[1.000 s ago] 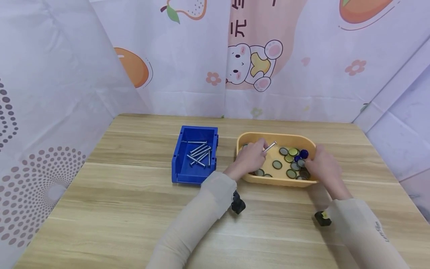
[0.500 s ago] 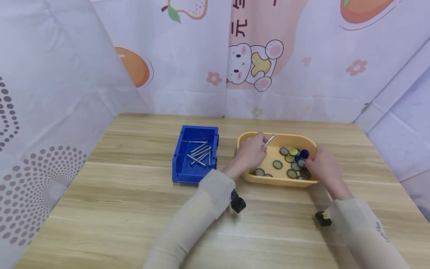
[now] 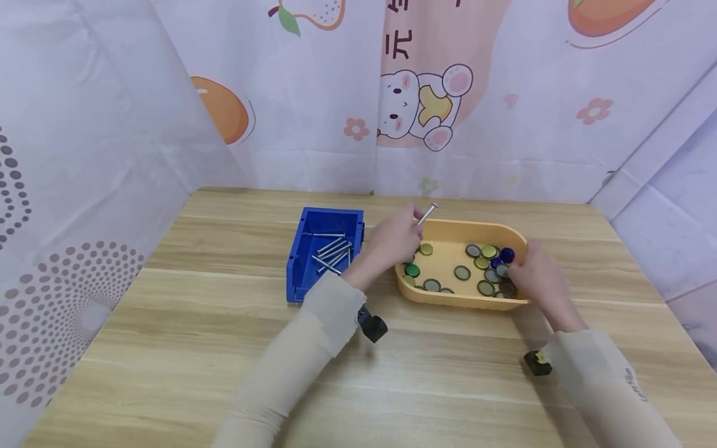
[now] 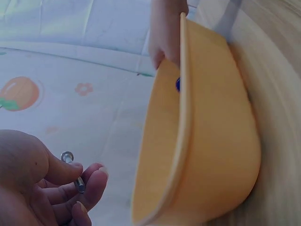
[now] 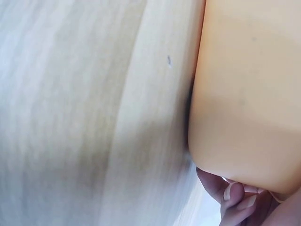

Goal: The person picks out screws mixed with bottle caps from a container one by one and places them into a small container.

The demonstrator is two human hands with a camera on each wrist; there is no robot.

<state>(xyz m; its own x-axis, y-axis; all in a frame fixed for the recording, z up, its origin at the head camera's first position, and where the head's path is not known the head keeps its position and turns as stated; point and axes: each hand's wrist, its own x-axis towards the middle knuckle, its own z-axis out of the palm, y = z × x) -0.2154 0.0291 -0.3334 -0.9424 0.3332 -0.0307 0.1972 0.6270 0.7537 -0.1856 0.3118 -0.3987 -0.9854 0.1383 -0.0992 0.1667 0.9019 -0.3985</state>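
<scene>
My left hand (image 3: 390, 241) pinches a silver screw (image 3: 427, 214) between thumb and fingers, above the left end of a yellow-orange plastic tray (image 3: 465, 300). In the left wrist view the screw (image 4: 74, 173) points its head away from the palm. At the tray's right end my right hand (image 3: 540, 278) grips the wall; its curled fingertips (image 5: 230, 193) show beneath the end in the right wrist view. Bottle caps lie in the tray, among them a green cap (image 3: 412, 270), a blue cap (image 3: 506, 254) and several silver and gold ones.
Left of the tray stands a blue plastic bin (image 3: 295, 274) with several silver screws (image 3: 333, 249) in it, partly hidden by my left forearm. Both containers sit on a wooden table (image 3: 168, 323). A printed curtain (image 3: 302, 124) hangs behind the table's far edge.
My left hand has risen out of the tray and moved left with the screw, uncovering caps at the tray's left end. My right hand stays at the right end.
</scene>
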